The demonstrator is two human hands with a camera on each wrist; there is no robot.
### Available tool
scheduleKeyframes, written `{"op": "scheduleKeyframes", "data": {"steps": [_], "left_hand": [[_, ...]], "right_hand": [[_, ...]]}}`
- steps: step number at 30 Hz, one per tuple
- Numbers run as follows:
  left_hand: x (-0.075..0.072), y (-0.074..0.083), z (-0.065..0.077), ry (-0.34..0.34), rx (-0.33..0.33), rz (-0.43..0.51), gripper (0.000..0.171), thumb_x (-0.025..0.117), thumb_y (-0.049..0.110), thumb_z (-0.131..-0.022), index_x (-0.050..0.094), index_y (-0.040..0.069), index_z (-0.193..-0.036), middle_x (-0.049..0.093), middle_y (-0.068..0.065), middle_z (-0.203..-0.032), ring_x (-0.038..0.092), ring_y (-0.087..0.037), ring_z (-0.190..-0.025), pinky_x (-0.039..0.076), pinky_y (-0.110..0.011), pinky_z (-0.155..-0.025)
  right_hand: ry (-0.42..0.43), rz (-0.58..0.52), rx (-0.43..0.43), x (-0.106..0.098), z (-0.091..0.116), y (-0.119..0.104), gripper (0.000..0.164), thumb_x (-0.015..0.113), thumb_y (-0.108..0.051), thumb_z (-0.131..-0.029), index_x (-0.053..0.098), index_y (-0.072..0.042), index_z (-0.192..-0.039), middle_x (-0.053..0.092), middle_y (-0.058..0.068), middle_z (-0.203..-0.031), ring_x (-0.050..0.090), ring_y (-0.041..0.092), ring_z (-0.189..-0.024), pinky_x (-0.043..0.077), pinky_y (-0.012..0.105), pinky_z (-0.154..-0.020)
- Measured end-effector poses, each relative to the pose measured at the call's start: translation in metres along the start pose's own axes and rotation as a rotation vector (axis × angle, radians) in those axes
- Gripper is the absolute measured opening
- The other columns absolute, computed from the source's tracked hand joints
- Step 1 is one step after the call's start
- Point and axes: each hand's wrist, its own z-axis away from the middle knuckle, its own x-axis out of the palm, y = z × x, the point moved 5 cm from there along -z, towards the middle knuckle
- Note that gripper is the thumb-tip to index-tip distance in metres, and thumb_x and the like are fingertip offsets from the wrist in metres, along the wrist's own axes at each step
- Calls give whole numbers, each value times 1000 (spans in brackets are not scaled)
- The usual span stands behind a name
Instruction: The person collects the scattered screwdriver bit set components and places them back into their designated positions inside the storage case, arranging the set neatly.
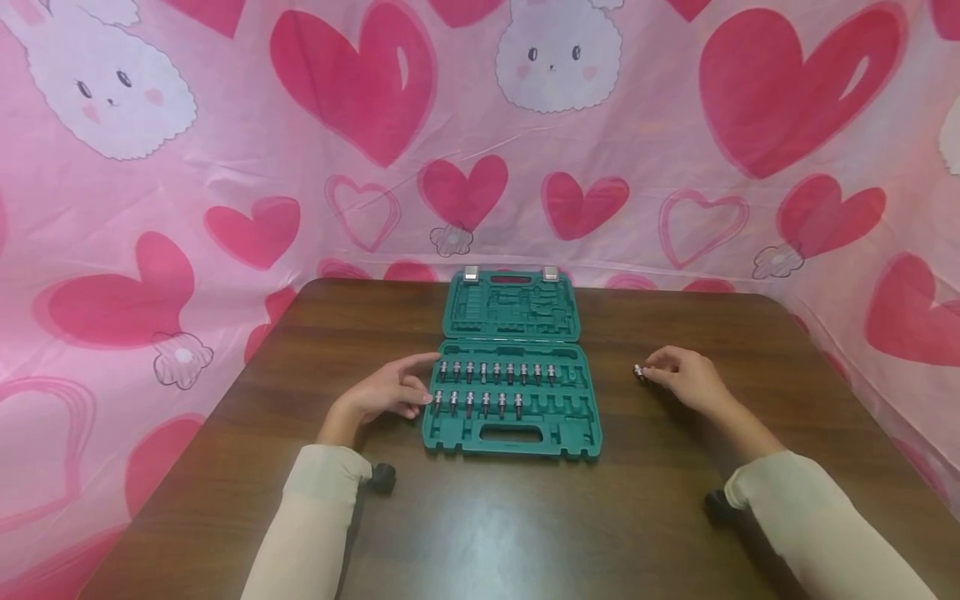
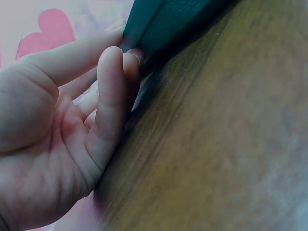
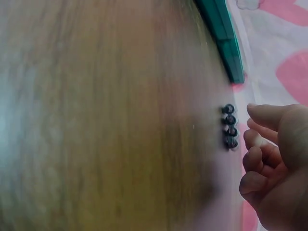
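Note:
The green plastic tool case lies unfolded on the wooden table, with two rows of metal bit sockets in its lower half. At the case's left edge, my left hand touches the rim with its thumb and extended index finger; its other fingers are bent in beside the case. Right of the case, my right hand has its fingertips close to several bit sockets on the table. In the right wrist view these sockets stand side by side, a small gap from my thumb and bent fingers.
The case's lid leans back behind the lower half, with two silvery latches on its far edge. Some slots at the right of the front row hold no sockets. A pink cloth with hearts and rabbits hangs around the table.

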Motion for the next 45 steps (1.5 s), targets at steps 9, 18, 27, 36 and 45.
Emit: {"op": "scheduleKeyframes", "data": {"steps": [9,18,27,36,45], "left_hand": [[0,1,0,-5,-1,-3,71,67,6,-91,32,18,-152,67,-17,-90,61,-21,-66,57,-29,-64],[-1,0,1,-3,0,-7,71,67,7,-91,32,18,-152,67,-18,-92,61,-22,-67,57,-30,-65],[0,0,0,-1,5,-15,71,67,8,-91,32,18,-152,67,-18,-92,62,-22,-68,57,-29,-65],[-1,-1,0,-5,1,1,72,68,7,-91,32,18,-152,66,-18,-91,61,-21,-67,57,-29,-64],[0,0,0,-9,0,-2,71,67,7,-92,32,17,-152,66,-18,-91,61,-21,-67,57,-29,-64]], "right_hand": [[-34,38,15,-6,3,8,27,71,-15,-89,65,0,-110,57,2,-71,48,17,-61,39,32,-54],[-109,48,15,-8,5,18,36,72,-15,-87,64,2,-118,57,1,-72,50,18,-65,39,33,-58],[-155,45,6,-9,7,19,37,75,-16,-85,65,1,-116,58,0,-73,50,18,-67,39,33,-60],[-51,45,3,-10,8,16,30,80,-12,-79,64,-1,-103,58,0,-73,50,16,-65,38,33,-60],[41,47,11,-8,10,13,31,80,-6,-75,60,-5,-97,61,3,-78,55,20,-72,38,37,-67]]}}
